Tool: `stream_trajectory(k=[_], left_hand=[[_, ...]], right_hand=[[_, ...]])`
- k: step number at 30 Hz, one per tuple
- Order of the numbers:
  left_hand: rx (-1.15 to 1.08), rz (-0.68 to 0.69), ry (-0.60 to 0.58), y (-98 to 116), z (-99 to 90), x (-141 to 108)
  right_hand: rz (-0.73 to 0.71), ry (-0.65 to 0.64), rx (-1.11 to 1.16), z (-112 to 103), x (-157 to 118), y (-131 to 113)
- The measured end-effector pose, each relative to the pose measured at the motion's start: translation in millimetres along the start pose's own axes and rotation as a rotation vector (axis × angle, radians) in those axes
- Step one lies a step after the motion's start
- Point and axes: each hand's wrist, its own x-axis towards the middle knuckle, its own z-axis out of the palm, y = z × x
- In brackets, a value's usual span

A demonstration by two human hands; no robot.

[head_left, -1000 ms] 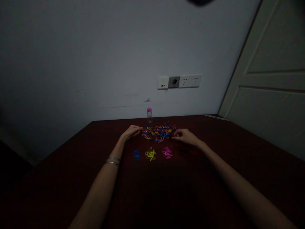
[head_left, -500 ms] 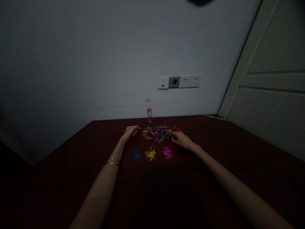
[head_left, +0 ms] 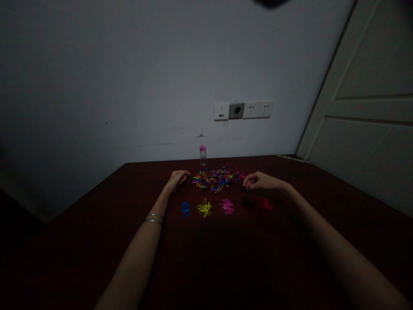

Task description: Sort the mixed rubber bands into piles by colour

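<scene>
A pile of small multicoloured rubber bands [head_left: 219, 177] lies on the dark red-brown table. My left hand [head_left: 177, 178] rests to the left of this pile, fingers loosely curled, with nothing visible in them. At the pile's right edge is my right hand [head_left: 260, 181], its fingers drawn together and pointing down-left; whatever they hold is too small and dark to make out. Nearer to me are sorted heaps in a row: blue bands [head_left: 185, 209], yellow bands [head_left: 204, 208], pink bands [head_left: 226, 206], a dark heap [head_left: 248, 201] and red bands [head_left: 265, 204].
Behind the pile stands a clear bottle with a pink top [head_left: 203, 156], close to the wall. Wall sockets [head_left: 243, 110] sit above the table [head_left: 206, 262]. A pale panelled door [head_left: 364, 142] is on the right. The light is dim.
My right hand has shifted right, from over the pile to its right edge. The dark and red heaps, earlier hidden by that arm, now show. My left hand stays in place.
</scene>
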Motion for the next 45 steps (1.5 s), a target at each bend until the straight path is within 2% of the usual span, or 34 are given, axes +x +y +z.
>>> stream_trajectory(k=[3,6,8,14,17,21,27,32,39,45], left_hand=[[0.0,-0.004,-0.004,-3.9,-1.3,2.6],[-0.001,-0.004,-0.008,-8.3,-2.8,5.7],[-0.004,-0.006,-0.006,-9.7,-3.4,6.8],[-0.03,-0.022,-0.009,-6.2,-2.0,3.8],[-0.028,-0.016,-0.012,-5.6,-0.7,2.9],[0.008,-0.027,-0.002,-7.6,0.4,4.9],[0.031,-0.03,-0.005,-7.7,0.4,4.4],[0.057,-0.033,-0.024,-5.6,-0.1,2.4],[0.194,-0.073,-0.069,-8.9,-0.3,3.5],[0.224,-0.042,-0.105,-8.8,0.1,2.1]], right_hand=[[0.058,-0.189,0.025,-6.8,-10.9,-4.2],[0.09,-0.225,0.018,-7.7,-11.9,-3.9],[0.085,-0.13,0.006,-6.8,-7.4,0.5],[0.067,0.348,-0.183,1.0,11.2,26.7],[0.088,0.422,-0.373,7.3,17.5,35.9],[0.077,0.382,-0.507,13.9,27.6,41.6],[-0.082,0.362,-0.424,19.1,48.7,47.5],[-0.128,0.32,-0.394,20.8,56.4,45.6],[-0.156,0.313,-0.401,19.2,48.1,32.7],[-0.168,0.257,-0.293,13.9,20.3,13.7]])
